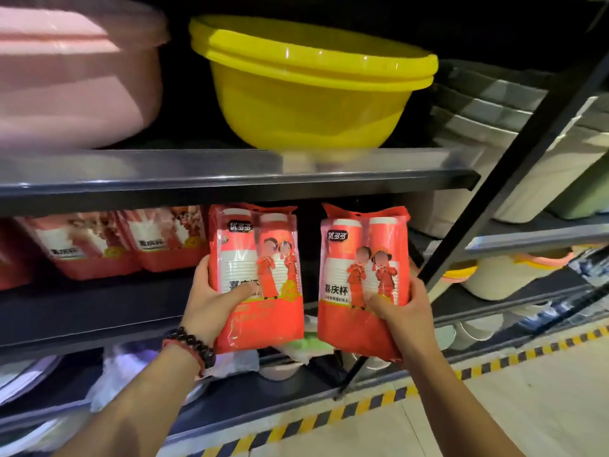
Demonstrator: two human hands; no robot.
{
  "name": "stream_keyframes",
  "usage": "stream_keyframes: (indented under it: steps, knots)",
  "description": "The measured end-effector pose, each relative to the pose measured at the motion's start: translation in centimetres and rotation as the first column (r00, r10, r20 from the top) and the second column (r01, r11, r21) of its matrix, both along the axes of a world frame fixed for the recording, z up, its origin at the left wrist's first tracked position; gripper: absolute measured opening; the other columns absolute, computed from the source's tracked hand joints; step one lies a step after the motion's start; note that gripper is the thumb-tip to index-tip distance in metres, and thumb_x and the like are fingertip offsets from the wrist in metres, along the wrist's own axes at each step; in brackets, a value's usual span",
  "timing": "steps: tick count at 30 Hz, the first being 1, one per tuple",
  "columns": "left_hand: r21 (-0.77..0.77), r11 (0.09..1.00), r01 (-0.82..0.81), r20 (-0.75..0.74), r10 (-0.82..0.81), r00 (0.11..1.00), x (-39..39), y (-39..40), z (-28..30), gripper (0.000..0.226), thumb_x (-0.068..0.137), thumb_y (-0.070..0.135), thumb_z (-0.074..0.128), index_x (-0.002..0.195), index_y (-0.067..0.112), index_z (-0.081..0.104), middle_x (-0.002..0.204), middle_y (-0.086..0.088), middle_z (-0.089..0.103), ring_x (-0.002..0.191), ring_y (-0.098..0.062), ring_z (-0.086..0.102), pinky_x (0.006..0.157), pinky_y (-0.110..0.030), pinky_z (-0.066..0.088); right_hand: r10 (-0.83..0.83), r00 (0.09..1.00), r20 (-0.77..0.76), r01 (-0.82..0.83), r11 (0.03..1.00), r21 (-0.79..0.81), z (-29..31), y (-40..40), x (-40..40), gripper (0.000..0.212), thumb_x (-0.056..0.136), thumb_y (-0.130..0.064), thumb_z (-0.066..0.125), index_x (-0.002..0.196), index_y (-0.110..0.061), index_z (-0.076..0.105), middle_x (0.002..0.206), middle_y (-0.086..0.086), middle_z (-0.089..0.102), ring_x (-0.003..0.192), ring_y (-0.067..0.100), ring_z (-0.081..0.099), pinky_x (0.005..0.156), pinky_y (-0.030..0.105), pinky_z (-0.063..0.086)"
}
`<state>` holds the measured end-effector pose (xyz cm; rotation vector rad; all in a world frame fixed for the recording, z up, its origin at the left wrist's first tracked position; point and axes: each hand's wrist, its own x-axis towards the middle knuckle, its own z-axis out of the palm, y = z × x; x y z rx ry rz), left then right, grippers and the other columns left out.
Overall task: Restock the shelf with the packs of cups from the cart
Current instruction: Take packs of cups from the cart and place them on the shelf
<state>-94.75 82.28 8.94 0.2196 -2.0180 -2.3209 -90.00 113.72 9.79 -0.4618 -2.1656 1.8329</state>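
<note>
I hold two red packs of paper cups upright in front of the middle shelf [82, 301]. My left hand [214, 301] grips the left pack [260, 258] by its left edge, thumb across the front. My right hand [402, 311] grips the right pack [362, 258] low on its right side, thumb on the front. Both packs show a cartoon couple and white cups through clear film. Several matching packs [99, 242] stand on the shelf to the left, leaning back. The cart is out of sight.
The shelf above [230, 179] carries stacked yellow basins [309, 84] and a pink basin [72, 77]. A black diagonal upright [514, 173] runs at the right, with pale bins [543, 166] behind it. Yellow-black floor tape [362, 404] edges the bottom shelf.
</note>
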Motion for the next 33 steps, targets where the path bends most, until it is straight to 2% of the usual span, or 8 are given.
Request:
stream_keyframes:
  steps: [3, 7, 11, 15, 19, 22, 27, 33]
  knots:
    - [-0.037, 0.998, -0.055, 0.007, 0.056, 0.998, -2.6, 1.0, -0.6, 0.091, 0.044, 0.038, 0.091, 0.125, 0.03, 0.052, 0.105, 0.007, 0.074, 0.092, -0.012, 0.073, 0.071, -0.03, 0.058, 0.042, 0.999, -0.028, -0.042, 0.999, 0.009, -0.4, 1.3, -4.4, 0.062, 0.053, -0.057, 0.088, 0.104, -0.062, 0.052, 0.104, -0.021, 0.071, 0.089, 0.007, 0.073, 0.074, 0.038, 0.06]
    - [-0.106, 0.984, -0.145, 0.065, 0.152, 0.986, -6.1, 1.5, -1.4, 0.073, 0.039, 0.045, 0.092, 0.097, 0.025, 0.053, 0.091, -0.001, 0.075, 0.082, -0.017, 0.074, 0.064, -0.032, 0.059, 0.045, 0.997, -0.063, -0.047, 0.998, -0.034, -1.4, 1.4, -9.0, 0.069, 0.054, -0.054, 0.09, 0.115, -0.048, 0.056, 0.106, -0.017, 0.072, 0.09, 0.005, 0.073, 0.078, 0.039, 0.06]
    - [-0.162, 0.98, -0.118, 0.143, 0.142, 0.979, -10.3, 1.4, -3.2, 0.079, 0.025, 0.051, 0.095, 0.09, 0.011, 0.074, 0.08, -0.004, 0.076, 0.08, -0.027, 0.075, 0.062, -0.033, 0.061, 0.056, 0.995, -0.088, -0.058, 0.998, -0.013, -3.6, 1.2, -13.5, 0.061, 0.056, -0.048, 0.089, 0.108, -0.048, 0.059, 0.104, -0.016, 0.072, 0.091, 0.006, 0.072, 0.078, 0.038, 0.06]
    - [-0.184, 0.962, -0.202, -0.208, 0.163, 0.965, -15.4, 2.0, -5.3, 0.092, 0.056, -0.008, 0.09, 0.132, 0.013, 0.043, 0.122, -0.009, 0.062, 0.109, -0.019, 0.063, 0.095, -0.035, 0.053, 0.053, 0.992, -0.117, -0.055, 0.998, -0.015, -6.9, 1.7, -18.7, 0.065, 0.05, -0.046, 0.086, 0.108, -0.029, 0.062, 0.102, 0.0, 0.075, 0.091, 0.018, 0.074, 0.082, 0.037, 0.061]
    - [-0.257, 0.947, -0.192, -0.344, 0.096, 0.934, -20.3, 1.8, -6.8, 0.088, 0.064, -0.004, 0.088, 0.129, 0.024, 0.036, 0.119, 0.012, 0.058, 0.102, 0.016, 0.058, 0.088, -0.009, 0.048, 0.084, 0.956, -0.282, -0.09, 0.996, -0.01, -9.4, 2.0, -23.2, 0.053, 0.068, -0.012, 0.085, 0.111, -0.034, 0.063, 0.096, -0.02, 0.077, 0.088, -0.003, 0.072, 0.07, 0.012, 0.055]
    - [-0.292, 0.942, -0.163, -0.352, 0.053, 0.935, -23.4, 2.2, -6.7, 0.094, 0.063, -0.002, 0.09, 0.141, 0.012, 0.039, 0.134, -0.004, 0.058, 0.119, -0.01, 0.057, 0.101, -0.028, 0.047, 0.078, 0.934, -0.348, -0.089, 0.996, -0.014, -10.3, 2.2, -26.1, 0.051, 0.081, -0.011, 0.082, 0.119, -0.035, 0.06, 0.095, -0.028, 0.075, 0.086, -0.007, 0.071, 0.065, 0.01, 0.054]
    - [-0.378, 0.92, -0.103, -0.26, 0.002, 0.966, -28.9, 1.9, -6.2, 0.093, 0.073, 0.011, 0.086, 0.15, 0.013, 0.033, 0.147, -0.008, 0.049, 0.131, -0.021, 0.048, 0.106, -0.032, 0.039, 0.098, 0.906, -0.411, -0.092, 0.995, 0.036, -11.1, 2.0, -29.2, 0.074, 0.072, -0.032, 0.084, 0.138, -0.024, 0.052, 0.1, -0.026, 0.072, 0.089, -0.016, 0.066, 0.066, 0.003, 0.05]
    - [-0.346, 0.911, -0.223, -0.31, 0.113, 0.944, -32.2, 1.4, -6.4, 0.083, 0.08, 0.005, 0.077, 0.149, 0.011, 0.032, 0.146, -0.01, 0.049, 0.133, -0.025, 0.048, 0.109, -0.037, 0.039, 0.293, 0.846, -0.445, -0.289, 0.954, 0.079, -11.1, 2.5, -32.1, 0.067, 0.092, -0.021, 0.073, 0.15, -0.031, 0.04, 0.139, -0.006, 0.063, 0.125, 0.012, 0.062, 0.089, 0.024, 0.057]
